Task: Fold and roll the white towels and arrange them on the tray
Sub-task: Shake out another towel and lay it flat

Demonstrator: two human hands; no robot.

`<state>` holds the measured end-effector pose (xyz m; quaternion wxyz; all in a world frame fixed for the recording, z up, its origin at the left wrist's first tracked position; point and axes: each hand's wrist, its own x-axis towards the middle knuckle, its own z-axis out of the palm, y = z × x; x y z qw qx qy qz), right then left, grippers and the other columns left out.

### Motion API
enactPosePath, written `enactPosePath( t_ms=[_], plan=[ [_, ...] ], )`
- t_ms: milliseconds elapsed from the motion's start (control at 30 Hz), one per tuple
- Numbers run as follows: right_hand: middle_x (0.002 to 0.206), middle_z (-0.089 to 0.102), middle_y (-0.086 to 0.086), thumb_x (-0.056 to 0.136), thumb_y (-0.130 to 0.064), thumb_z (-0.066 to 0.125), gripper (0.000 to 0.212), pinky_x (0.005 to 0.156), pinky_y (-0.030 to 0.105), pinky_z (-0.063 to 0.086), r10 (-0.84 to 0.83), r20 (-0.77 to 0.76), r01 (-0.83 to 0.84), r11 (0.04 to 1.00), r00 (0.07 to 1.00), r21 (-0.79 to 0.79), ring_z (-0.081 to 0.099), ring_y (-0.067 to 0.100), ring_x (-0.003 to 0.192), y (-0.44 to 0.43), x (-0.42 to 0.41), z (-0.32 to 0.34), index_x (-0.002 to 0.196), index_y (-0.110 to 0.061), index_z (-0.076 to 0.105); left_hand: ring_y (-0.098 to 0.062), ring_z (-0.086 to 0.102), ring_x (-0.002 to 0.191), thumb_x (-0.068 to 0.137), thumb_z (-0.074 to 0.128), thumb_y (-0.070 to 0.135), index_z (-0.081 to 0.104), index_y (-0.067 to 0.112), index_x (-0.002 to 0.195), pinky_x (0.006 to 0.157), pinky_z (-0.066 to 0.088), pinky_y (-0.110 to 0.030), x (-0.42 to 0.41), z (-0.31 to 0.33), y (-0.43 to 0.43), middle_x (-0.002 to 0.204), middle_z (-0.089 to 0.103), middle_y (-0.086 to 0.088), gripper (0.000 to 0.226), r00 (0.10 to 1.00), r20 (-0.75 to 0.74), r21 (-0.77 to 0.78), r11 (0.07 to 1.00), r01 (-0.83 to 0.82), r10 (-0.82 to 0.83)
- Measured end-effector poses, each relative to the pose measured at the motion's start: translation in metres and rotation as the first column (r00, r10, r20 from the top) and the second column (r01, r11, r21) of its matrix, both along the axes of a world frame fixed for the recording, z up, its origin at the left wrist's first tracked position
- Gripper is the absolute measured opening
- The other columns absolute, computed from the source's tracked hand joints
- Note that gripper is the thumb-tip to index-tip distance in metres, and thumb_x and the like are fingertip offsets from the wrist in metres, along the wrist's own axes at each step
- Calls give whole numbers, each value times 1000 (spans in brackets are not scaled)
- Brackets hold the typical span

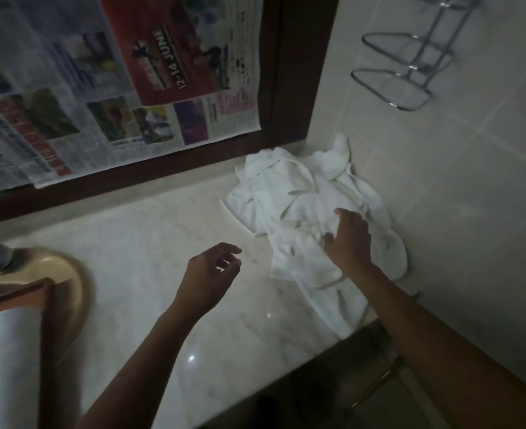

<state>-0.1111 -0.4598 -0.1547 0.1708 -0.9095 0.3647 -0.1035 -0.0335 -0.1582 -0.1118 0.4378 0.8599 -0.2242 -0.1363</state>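
White towels [305,205] are heaped, crumpled, at the worktop's [150,243] right rear corner. The right hand [348,239] is spread over the heap, fingers unclenched, probably to pull one free. The left hand [209,274] is held loosely curled and empty nearby, ready to help. A roll [4,351] is laid on the tray [17,294] at the left edge.

The heap of towels [305,205] and the rolled towel [7,351] are seen in plain white, the tray [23,292] in reddish brown, the basin [72,274] in dull beige, and the table [150,243] in pale cream marble crossed by faint grey veins. The newspaper [69,88] is printed in grey text with coloured photographs and a red panel lettered in white, and the frame [289,72] is stained dark brown. The wall tiles [441,181] are coloured cream with lighter grout lines, and the rack [410,66] is finished in shiny silver.
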Motion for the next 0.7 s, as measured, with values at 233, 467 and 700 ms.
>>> enactPosePath(
  t_ms=[233,467,700],
  plan=[
    [122,60,28,92,-19,68,50,91,55,51,43,-169,-59,994,985,-92,59,47,114,-89,1,-24,135,-2,51,1,68,84,91,70,17,75,30,102,70,42,-3,1,-4,-33,85,73,15,18,999,-12,12,999,34,-34],
    [125,68,20,97,-2,54,36,96,36,46,59,275,-83,993,960,79,62,39,116,-60,22,50,132,-7,63,2,67,84,91,71,20,72,34,106,75,47,-13,10,-10,-40,87,73,16,20,999,-35,26,1000,-3,4],
    [112,73,-18,96,-17,53,32,94,20,50,581,345,-675,653,737,343,66,-1,106,47,32,139,118,-30,72,-15,48,131,78,83,46,44,26,149,107,42,-34,26,28,-76,147,51,3,84,946,323,32,999,27,-36]
  ],
)
